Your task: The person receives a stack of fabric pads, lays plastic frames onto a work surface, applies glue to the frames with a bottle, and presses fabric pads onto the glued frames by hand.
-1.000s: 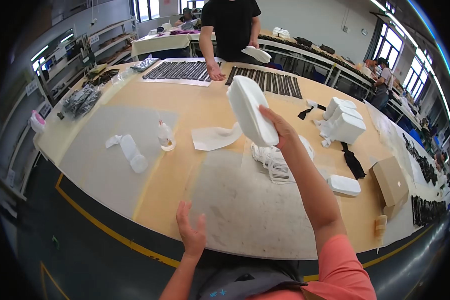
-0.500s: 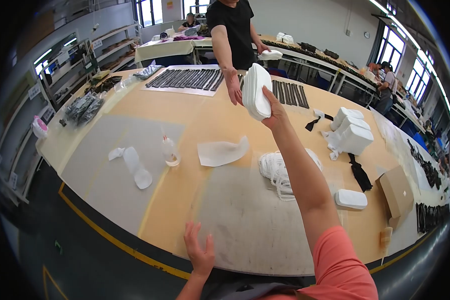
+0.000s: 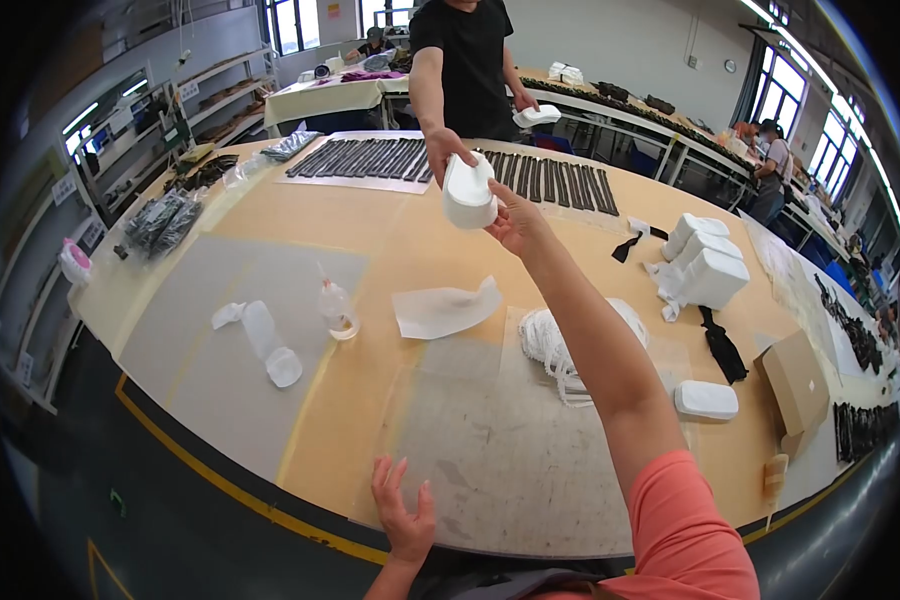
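The right hand is gripping a round-ended white stack, forearm crossing looped cord; the left hand is holding fingers apart.

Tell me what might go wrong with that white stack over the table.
The stack of white pads is held above the table between the right hand and another person's hand; if either lets go early, it could drop. The left hand is open, well away, so probably couldn't help. In view, the right forearm overlaps the white cord; lowered, it might snag it.
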Action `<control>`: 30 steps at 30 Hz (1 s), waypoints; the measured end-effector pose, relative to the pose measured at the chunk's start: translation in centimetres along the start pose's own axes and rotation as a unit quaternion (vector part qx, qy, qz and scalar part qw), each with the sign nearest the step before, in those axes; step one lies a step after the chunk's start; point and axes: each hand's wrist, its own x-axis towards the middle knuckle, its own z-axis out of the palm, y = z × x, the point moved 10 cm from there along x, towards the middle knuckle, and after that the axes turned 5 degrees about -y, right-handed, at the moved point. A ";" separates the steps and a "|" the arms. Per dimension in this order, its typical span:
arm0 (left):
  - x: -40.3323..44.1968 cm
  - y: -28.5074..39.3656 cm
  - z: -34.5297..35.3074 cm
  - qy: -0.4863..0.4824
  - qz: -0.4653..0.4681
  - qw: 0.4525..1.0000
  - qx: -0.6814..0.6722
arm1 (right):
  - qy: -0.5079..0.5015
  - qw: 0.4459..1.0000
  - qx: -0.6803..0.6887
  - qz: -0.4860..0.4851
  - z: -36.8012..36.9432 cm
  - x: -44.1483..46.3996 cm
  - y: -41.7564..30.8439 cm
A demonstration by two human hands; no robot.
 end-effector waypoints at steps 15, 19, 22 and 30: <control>-0.6 -0.9 0.7 0.008 0.058 0.996 0.067 | -0.194 0.879 -0.431 -0.066 1.7 -25.1 1.5; -0.6 -0.9 0.9 -0.004 0.079 0.993 0.083 | -0.214 0.833 -0.510 -0.032 -2.5 -33.5 5.9; -0.1 0.4 0.6 0.005 0.102 0.992 0.078 | -0.224 0.824 -0.520 0.010 -5.4 -39.1 9.7; 0.0 1.5 0.2 0.028 0.090 0.993 0.065 | -0.209 0.761 -0.606 -0.096 -6.8 -48.0 12.7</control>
